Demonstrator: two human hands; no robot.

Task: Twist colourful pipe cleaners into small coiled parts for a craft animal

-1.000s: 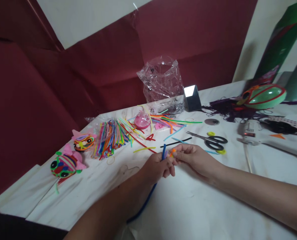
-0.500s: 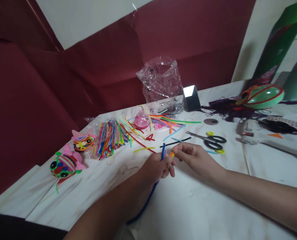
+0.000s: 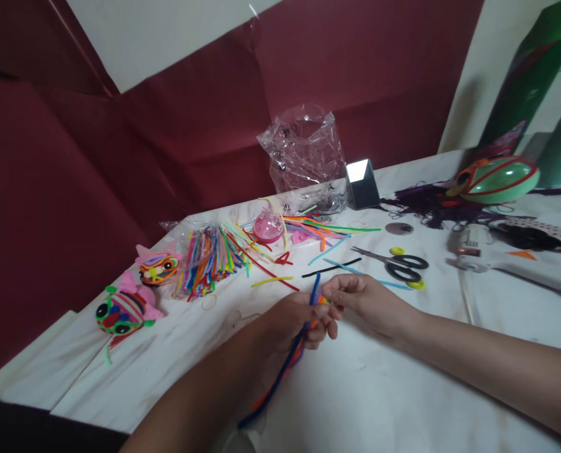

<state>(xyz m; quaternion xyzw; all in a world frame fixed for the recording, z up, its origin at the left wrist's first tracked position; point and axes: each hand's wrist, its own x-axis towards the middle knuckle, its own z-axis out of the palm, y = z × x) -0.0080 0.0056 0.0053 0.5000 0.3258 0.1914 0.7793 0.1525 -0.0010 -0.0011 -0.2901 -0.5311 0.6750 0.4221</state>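
Note:
My left hand (image 3: 295,319) is closed round a bundle of pipe cleaners (image 3: 280,376), a blue one with an orange one beside it, which trails back toward me over the white table (image 3: 384,402). My right hand (image 3: 363,301) pinches the top of the same bundle near its blue tip, fingertips touching those of the left hand. Both hands meet just above the table's middle.
Black scissors (image 3: 403,267) with yellow loops lie just behind my right hand. A spread of coloured pipe cleaners (image 3: 209,258), a pink dome (image 3: 268,228), two striped fish figures (image 3: 120,311), a clear plastic bag (image 3: 304,151), a glue gun (image 3: 497,264) and a green mask (image 3: 495,179) surround them.
The orange pipe cleaner now lies along the blue one down through my left hand. My right hand has closed in onto the bundle's top.

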